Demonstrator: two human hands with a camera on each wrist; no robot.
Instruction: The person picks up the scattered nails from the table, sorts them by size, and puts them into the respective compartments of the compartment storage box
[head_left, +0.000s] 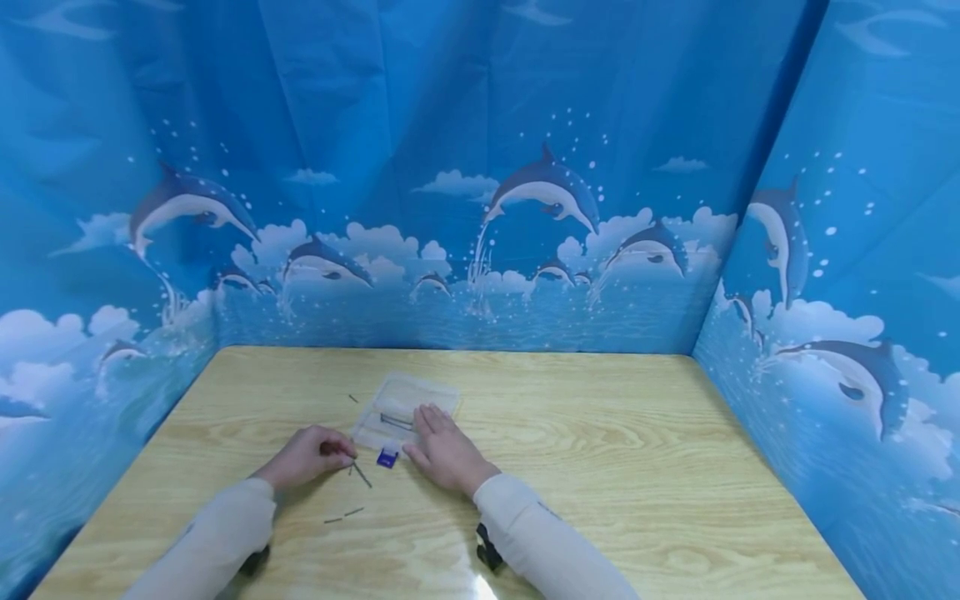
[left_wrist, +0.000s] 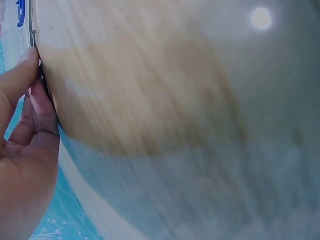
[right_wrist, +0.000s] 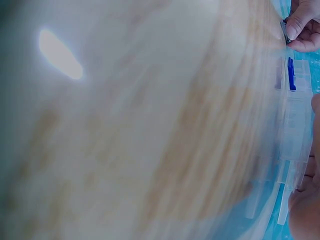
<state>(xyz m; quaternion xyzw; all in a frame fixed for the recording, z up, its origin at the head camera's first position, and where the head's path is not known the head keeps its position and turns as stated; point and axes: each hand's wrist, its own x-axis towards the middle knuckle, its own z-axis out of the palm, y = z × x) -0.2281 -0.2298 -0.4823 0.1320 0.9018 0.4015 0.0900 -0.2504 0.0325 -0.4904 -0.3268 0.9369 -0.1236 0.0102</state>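
My left hand (head_left: 315,454) is over the left part of the table, its thumb and fingertips pinching a thin dark metal rod (head_left: 362,475) at one end. In the left wrist view the thumb and fingers close on the rod at the far left edge. A clear plastic box (head_left: 401,392) with a blue latch (head_left: 387,457) lies just beyond and between the hands. Inside it show a few thin rods (head_left: 395,422). My right hand (head_left: 446,454) rests with extended fingers on the box's right side, its fingertips covering part of it.
Two short thin rods (head_left: 343,516) lie on the wooden table (head_left: 600,467) in front of the left hand. Another small dark piece (head_left: 353,398) lies left of the box. A blue dolphin-print curtain (head_left: 450,208) stands along the table's back and sides.
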